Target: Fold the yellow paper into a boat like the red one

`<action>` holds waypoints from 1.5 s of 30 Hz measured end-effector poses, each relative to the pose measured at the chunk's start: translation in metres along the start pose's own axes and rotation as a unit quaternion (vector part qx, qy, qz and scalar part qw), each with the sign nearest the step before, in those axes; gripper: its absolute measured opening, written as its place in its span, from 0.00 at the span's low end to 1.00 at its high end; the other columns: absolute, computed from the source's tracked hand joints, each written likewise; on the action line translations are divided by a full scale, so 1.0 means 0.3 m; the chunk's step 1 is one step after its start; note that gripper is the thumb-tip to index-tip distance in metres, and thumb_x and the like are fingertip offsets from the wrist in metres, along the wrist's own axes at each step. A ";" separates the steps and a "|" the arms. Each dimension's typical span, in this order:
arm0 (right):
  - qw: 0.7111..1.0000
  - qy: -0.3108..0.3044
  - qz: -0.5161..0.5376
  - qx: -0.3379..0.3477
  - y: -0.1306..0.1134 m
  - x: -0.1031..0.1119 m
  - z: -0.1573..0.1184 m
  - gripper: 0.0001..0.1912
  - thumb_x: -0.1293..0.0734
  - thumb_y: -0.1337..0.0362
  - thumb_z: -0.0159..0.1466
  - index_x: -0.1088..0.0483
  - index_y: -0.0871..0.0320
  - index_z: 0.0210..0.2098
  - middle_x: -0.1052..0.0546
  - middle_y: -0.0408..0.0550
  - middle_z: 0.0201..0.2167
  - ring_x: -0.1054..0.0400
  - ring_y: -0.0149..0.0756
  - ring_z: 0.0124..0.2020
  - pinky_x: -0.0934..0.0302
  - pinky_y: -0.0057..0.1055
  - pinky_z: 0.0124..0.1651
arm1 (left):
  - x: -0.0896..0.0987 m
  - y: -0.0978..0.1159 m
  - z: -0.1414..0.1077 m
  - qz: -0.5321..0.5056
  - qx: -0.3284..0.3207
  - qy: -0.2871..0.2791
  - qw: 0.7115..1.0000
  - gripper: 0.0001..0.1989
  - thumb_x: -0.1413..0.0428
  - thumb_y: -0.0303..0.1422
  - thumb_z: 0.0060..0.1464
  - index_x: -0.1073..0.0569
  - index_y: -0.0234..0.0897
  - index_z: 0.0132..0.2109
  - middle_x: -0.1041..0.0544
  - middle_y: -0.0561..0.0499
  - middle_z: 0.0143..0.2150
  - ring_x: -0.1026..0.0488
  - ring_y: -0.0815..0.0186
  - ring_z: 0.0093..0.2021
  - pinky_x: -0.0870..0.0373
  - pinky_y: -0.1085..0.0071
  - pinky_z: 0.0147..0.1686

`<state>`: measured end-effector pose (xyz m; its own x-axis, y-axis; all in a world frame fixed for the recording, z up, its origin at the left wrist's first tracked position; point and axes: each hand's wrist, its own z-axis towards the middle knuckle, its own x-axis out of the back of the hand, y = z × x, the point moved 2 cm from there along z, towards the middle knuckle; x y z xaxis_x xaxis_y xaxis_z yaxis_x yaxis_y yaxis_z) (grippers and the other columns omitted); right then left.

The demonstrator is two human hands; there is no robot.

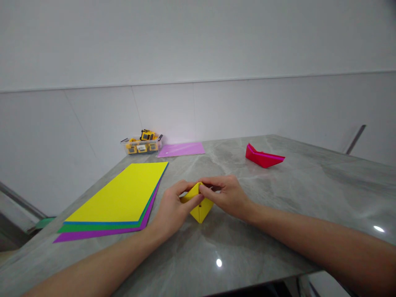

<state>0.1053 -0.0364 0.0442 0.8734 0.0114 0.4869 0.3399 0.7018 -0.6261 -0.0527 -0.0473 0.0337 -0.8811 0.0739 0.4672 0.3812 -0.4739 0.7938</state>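
A small piece of folded yellow paper (200,213), diamond-shaped with a crease down its middle, is held upright between my hands near the front of the table. My left hand (175,206) pinches its left side, thumb across the front. From the right, my right hand (227,193) grips the top, with thumb and index finger meeting at the upper point. The fingers behind the paper are partly hidden. Farther back to the right lies a folded red paper boat (264,159) with a pink edge.
A stack of coloured sheets (120,194), yellow on top, lies left of my hands. Behind it are a pink-purple sheet (182,149) and a clear plastic box (141,147) of yellow toy vehicles. The grey marble-look table (297,251) ends in front and meets a white wall behind.
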 end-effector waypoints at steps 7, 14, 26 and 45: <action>1.000 -0.010 -0.008 -0.020 0.008 0.000 -0.006 0.11 0.38 0.66 0.62 0.23 0.58 0.35 0.21 0.42 0.30 0.28 0.30 0.29 0.36 0.21 0.30 | -0.018 -0.035 0.005 -0.083 0.029 0.000 0.996 0.14 0.42 0.36 0.52 0.26 0.37 0.46 0.23 0.47 0.44 0.27 0.59 0.45 0.32 0.67 0.45; 0.999 0.010 0.012 -0.032 0.006 -0.005 -0.007 0.10 0.37 0.66 0.61 0.23 0.58 0.36 0.20 0.44 0.31 0.26 0.32 0.31 0.33 0.24 0.33 | -0.018 -0.041 0.000 -0.083 0.030 0.011 0.996 0.15 0.42 0.38 0.53 0.26 0.36 0.45 0.23 0.47 0.43 0.26 0.59 0.44 0.31 0.67 0.44; 0.998 0.049 0.026 -0.004 -0.002 0.002 -0.004 0.08 0.35 0.69 0.58 0.24 0.59 0.35 0.20 0.45 0.30 0.26 0.32 0.29 0.31 0.25 0.33 | -0.006 -0.013 -0.004 -0.052 -0.002 0.028 0.998 0.13 0.43 0.37 0.54 0.27 0.36 0.44 0.24 0.48 0.42 0.28 0.62 0.43 0.32 0.68 0.43; 0.985 0.081 0.017 0.151 -0.044 0.025 -0.009 0.06 0.37 0.71 0.57 0.30 0.57 0.32 0.25 0.48 0.35 0.30 0.34 0.37 0.35 0.32 0.41 | -0.005 0.023 -0.024 -0.076 -0.050 0.055 0.994 0.11 0.42 0.37 0.53 0.27 0.37 0.42 0.26 0.48 0.41 0.29 0.63 0.41 0.31 0.69 0.41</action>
<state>0.1083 -0.0474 0.0545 0.9352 -0.0573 0.3494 0.2105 0.8835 -0.4185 -0.0507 -0.0571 0.0358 -0.9537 0.0581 0.2949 0.2159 -0.5500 0.8067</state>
